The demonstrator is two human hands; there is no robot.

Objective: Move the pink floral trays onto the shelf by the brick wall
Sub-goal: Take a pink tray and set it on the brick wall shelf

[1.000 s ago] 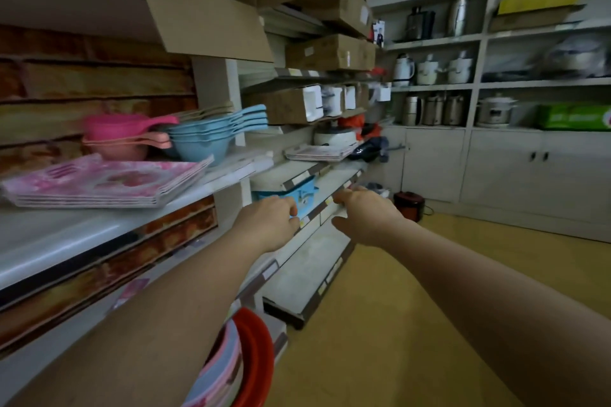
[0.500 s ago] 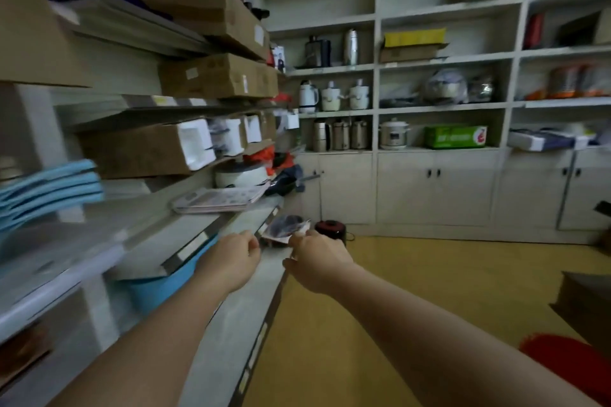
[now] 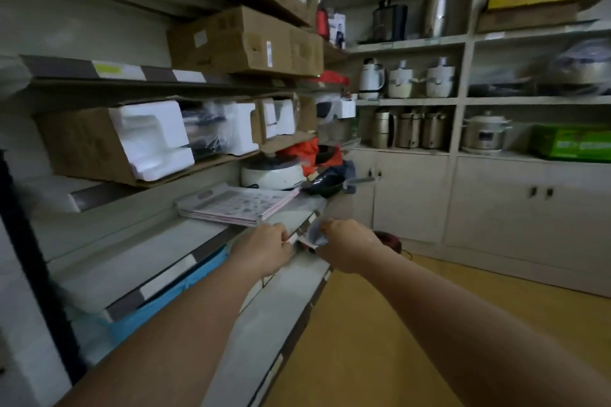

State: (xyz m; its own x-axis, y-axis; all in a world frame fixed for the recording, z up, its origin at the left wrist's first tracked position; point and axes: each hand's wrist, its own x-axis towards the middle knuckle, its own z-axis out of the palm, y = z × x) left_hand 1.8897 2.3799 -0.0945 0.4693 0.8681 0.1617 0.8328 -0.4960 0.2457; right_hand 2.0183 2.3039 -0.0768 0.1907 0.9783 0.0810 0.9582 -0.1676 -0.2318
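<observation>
A stack of pink floral trays (image 3: pixel 241 206) lies flat on the middle shelf (image 3: pixel 158 241) to my left, one corner jutting past the shelf edge. Both arms are stretched out towards it. My left hand (image 3: pixel 264 249) hovers just below and in front of the stack's near corner, fingers loosely curled, holding nothing. My right hand (image 3: pixel 347 249) is beside it to the right, also loosely curled and not holding anything. Neither hand touches the trays. The shelf by the brick wall is out of view.
A small plastic-wrapped dish (image 3: pixel 312 235) lies on the lower shelf between my hands. Behind the trays stand a white cooker (image 3: pixel 272 175) and a black pan (image 3: pixel 322 183). Open cardboard boxes with foam (image 3: pixel 115 142) sit above, a blue bin (image 3: pixel 172 287) below. White cabinets (image 3: pixel 496 201) line the far wall.
My view has swung right, away from the brick wall shelf and its pink trays. Both hands have moved along the shelving towards the second stack of trays, which is now closer.
</observation>
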